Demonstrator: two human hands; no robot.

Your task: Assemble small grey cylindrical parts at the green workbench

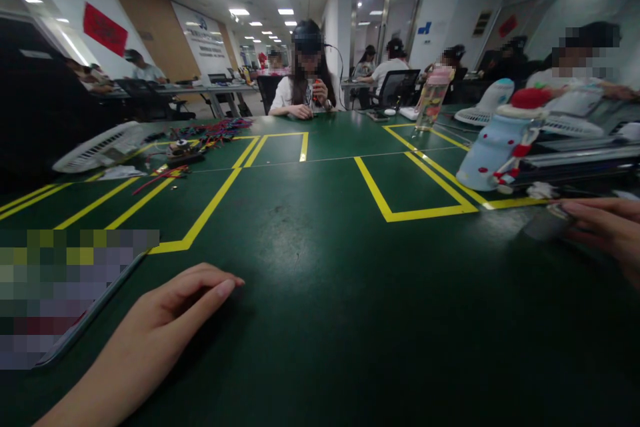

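My left hand rests on the green table at lower left. Its thumb and fingers are drawn together at the tips, and I cannot make out whether anything small is between them. At the right edge, my right hand is closed on a small grey cylinder, which looks blurred and lies low over the tabletop. Part of this hand is cut off by the frame. A crumpled white scrap lies just behind the cylinder.
A pixelated flat panel lies left of my left hand. Yellow tape marks the table. A blue bottle with a red top, a clear bottle, fans and wires stand farther back. A person sits opposite.
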